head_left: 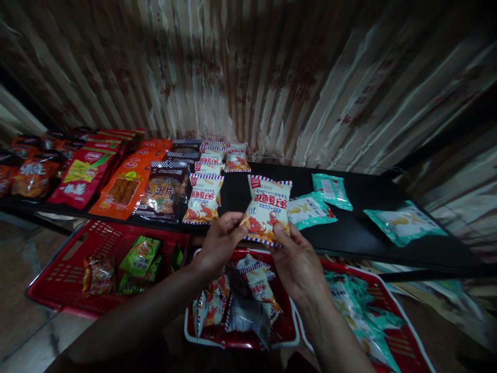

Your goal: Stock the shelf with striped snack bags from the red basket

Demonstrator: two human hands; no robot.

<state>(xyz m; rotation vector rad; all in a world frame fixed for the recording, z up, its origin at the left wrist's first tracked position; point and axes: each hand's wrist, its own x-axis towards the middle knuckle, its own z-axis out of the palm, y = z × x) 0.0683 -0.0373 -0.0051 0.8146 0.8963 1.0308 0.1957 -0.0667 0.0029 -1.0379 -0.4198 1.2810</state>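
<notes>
A white snack bag with red lettering, shrimp pictures and striped ends [267, 207] is held upright between both hands, above the shelf's front edge. My left hand [223, 238] grips its lower left corner, fingers closed. My right hand [295, 254] pinches the lower right part, thumb on the front. Just left of it, a matching bag [203, 199] lies on the black shelf [236, 191], with similar bags behind. Behind the held bag's right side, a teal and white bag [310, 210] is partly covered.
Orange [130, 181], pink [85, 168] and dark bags [163, 191] line the shelf's left part. More teal bags [406, 223] lie right. Below stand red baskets at left [70, 256], middle [293, 311] and right [411, 342], holding snack bags. A pleated sheet [240, 77] hangs behind.
</notes>
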